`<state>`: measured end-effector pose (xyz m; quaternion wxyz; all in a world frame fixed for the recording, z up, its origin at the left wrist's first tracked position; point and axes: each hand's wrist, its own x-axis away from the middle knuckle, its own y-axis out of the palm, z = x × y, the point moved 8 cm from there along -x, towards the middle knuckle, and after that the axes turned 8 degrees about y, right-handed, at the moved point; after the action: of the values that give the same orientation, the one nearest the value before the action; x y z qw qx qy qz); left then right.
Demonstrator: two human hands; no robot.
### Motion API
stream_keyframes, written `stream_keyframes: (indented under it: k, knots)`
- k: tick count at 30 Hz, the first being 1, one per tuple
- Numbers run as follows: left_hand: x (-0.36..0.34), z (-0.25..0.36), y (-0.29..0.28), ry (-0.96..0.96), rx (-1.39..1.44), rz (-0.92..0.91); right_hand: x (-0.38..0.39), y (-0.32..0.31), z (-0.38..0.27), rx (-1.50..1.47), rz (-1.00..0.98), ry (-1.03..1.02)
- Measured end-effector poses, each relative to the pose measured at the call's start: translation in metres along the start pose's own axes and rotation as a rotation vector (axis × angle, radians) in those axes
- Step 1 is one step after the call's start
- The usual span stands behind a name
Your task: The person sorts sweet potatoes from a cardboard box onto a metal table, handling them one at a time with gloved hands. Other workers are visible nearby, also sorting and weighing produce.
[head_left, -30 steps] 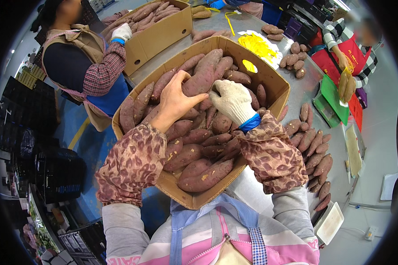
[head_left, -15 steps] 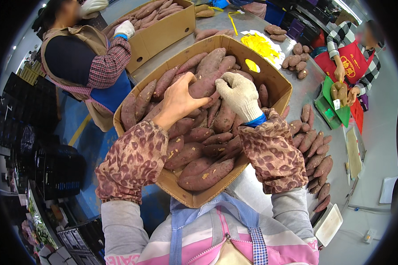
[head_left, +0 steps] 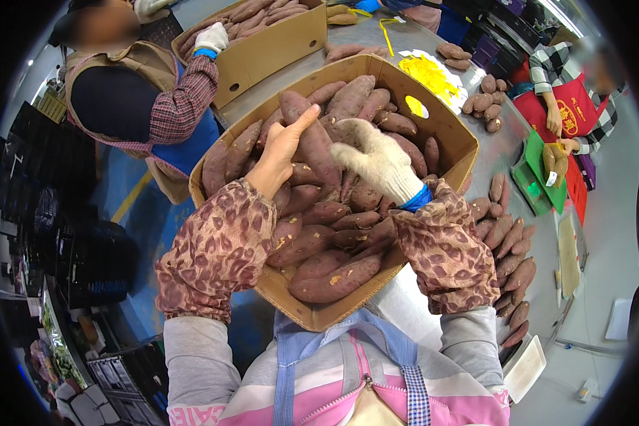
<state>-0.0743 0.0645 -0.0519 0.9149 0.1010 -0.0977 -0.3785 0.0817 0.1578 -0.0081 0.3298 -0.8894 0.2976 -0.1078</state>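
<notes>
A cardboard box (head_left: 449, 136) full of reddish-purple sweet potatoes lies under both my hands. My bare left hand (head_left: 280, 155) is closed on one long sweet potato (head_left: 311, 145), its thumb across the upper side. That sweet potato tilts up over the pile, its far end toward the upper left. My right hand (head_left: 382, 162), in a whitish knitted glove with a blue band at the wrist, is just right of it. The gloved thumb and fingers are apart, with the thumb close to the held sweet potato; whether they touch, I cannot tell.
Sweet potatoes (head_left: 515, 263) lie in a row on the metal table (head_left: 468, 160) at right. Yellow tags (head_left: 427, 77) lie beyond the box. A co-worker (head_left: 124, 106) at left reaches into another box (head_left: 284, 53). At far right, someone handles bagged sweet potatoes (head_left: 555, 162) by a green scale (head_left: 529, 177).
The sweet potato in my left hand has turned from lying across to pointing away from me. My right hand has loosened from its end and its fingers have spread.
</notes>
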Motion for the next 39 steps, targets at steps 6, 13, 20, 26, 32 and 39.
stream_keyframes:
  k: [6,13,20,26,32,39]
  knots:
    - [0.003,0.004,0.002,0.061,-0.004,-0.057,0.002,0.021,0.0,-0.27,-0.146,0.006]
    - [0.02,0.044,0.026,0.194,0.198,-0.419,0.007,0.033,0.011,-1.017,-0.696,0.162]
    - [0.012,0.041,0.007,0.284,0.014,-0.116,-0.001,0.013,-0.004,-0.369,-0.052,-0.139]
    - [0.013,0.035,0.01,0.333,-0.113,-0.15,0.01,0.001,-0.016,0.086,0.126,-0.178]
    - [0.018,0.039,0.022,0.41,-0.078,-0.269,0.017,-0.007,-0.023,0.22,0.311,-0.283]
    - [0.01,0.019,0.028,0.515,-0.384,-0.26,0.025,-0.005,-0.033,0.357,0.458,-0.433]
